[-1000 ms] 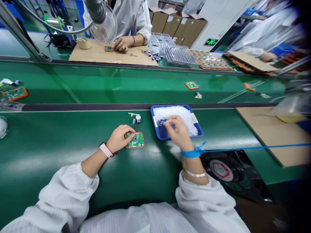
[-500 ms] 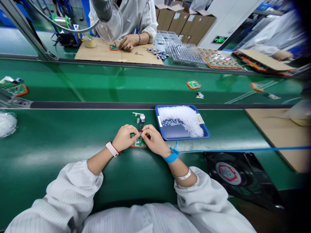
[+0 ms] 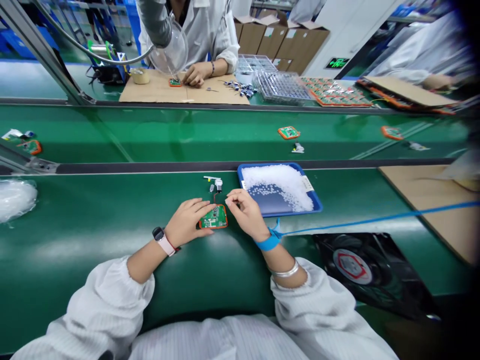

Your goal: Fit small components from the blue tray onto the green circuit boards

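A green circuit board (image 3: 214, 217) with an orange rim lies flat on the green bench. My left hand (image 3: 189, 220) holds its left side, fingers along the top edge and thumb at the bottom edge. Just right of the board, my right hand (image 3: 245, 212) is raised, thumb and index finger pinched; anything between them is too small to make out. Thin dark-red wires (image 3: 215, 198) run from the board's top to a small white-and-black connector part (image 3: 218, 186). A little clear piece (image 3: 212, 188) and a thin white strip (image 3: 212, 178) are beside it.
A blue tray (image 3: 275, 210) of small white pellets stands right of my hands. A blue wrist-strap cord (image 3: 375, 219) crosses above a black fan (image 3: 354, 267). Boards (image 3: 289, 132) lie on the green conveyor (image 3: 168, 135) ahead. A co-worker's hand (image 3: 197, 75) is beyond it.
Both hands were together over the board's top edge. My right hand has drawn off to the right, and my left has spread around the board's left side, uncovering it.
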